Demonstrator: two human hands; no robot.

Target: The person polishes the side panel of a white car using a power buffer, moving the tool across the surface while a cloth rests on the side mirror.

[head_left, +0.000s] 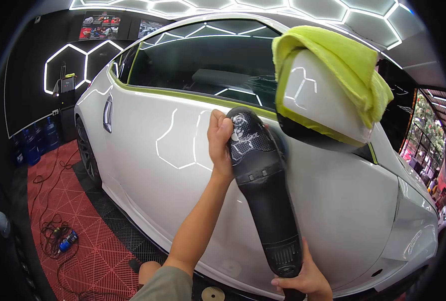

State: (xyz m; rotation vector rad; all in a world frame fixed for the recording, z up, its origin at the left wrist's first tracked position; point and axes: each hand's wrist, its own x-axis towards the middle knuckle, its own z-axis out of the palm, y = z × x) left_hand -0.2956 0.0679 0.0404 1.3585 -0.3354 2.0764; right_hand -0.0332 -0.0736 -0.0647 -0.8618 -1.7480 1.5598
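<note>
A black car polisher extends from the upper middle of the door down to the lower right, in front of the white car door. My left hand is closed around the side of its head, thumb on top. At the rear end, my right hand grips the body near the cord. The polisher's head hides its pad, so contact with the paint cannot be made out. Just right of the head is the side mirror, with a yellow-green towel draped over it.
Yellow-green masking tape edges the side window. A blue power tool and coiled cord lie on the red floor tiles. Blue water jugs stand by the wall. A door handle sits at left.
</note>
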